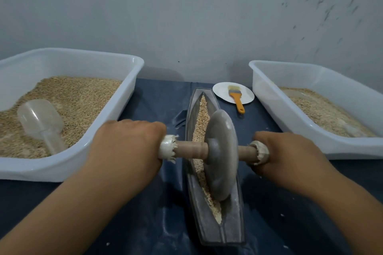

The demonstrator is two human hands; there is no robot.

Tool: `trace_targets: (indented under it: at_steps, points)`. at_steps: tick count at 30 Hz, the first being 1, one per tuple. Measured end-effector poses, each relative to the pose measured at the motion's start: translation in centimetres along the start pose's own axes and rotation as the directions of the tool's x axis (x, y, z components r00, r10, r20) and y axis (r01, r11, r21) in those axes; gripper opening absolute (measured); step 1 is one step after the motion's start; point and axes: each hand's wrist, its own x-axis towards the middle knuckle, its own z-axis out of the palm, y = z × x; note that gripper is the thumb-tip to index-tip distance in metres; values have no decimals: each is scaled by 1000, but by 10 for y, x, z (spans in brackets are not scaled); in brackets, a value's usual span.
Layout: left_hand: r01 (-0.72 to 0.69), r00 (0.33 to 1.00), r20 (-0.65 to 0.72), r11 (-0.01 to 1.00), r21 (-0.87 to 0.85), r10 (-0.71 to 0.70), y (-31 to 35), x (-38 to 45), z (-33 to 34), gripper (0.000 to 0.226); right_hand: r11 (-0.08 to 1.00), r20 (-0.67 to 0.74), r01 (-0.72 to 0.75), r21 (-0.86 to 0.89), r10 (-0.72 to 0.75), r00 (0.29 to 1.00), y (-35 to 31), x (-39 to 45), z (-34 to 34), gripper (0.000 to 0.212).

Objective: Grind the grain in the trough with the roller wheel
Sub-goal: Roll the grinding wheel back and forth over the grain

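A long grey boat-shaped trough [232, 221] lies lengthwise in the middle of the table, with a line of tan grain [202, 114] along its groove. A grey stone roller wheel [220, 155] stands upright in the groove around the trough's middle, on a wooden axle [190, 149] with white-wrapped ends. My left hand [126, 147] grips the left end of the axle. My right hand [288, 155] grips the right end. The wheel hides the grain under it.
A white tub [87, 163] of grain with a clear plastic scoop [41, 122] stands at the left. A second white tub [290, 122] with coarser grain stands at the right. An orange-handled brush [236, 97] lies on a white plate [223, 91] behind the trough. The wall is close behind.
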Motion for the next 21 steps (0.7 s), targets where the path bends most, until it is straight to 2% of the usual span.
trace_targets:
  at_steps: [2,5,8,15,18,21]
  points:
    - [-3,1000,13,1000,-28,3,-2,-5,-4,24,1000,45,18,-4,-18,999,3,-8,-9,19]
    - [27,998,66,999,-35,-25,-3,-9,4,22,997,38,25,-67,-22,999,0,-14,-14,20]
    - [12,999,39,999,-51,-10,-3,0,13,25,995,39,1,-100,3,999,-6,-5,-12,18]
    - [143,961,251,985,-93,-115,-5,49,34,20,996,-70,-23,-83,18,997,0,40,10,22]
    - [141,966,232,985,-100,-115,-3,73,36,24,1000,-75,-26,-12,25,997,8,67,20,21]
    - [103,983,156,994,-42,-95,-1,96,38,20,997,-71,-69,43,71,995,14,93,30,18]
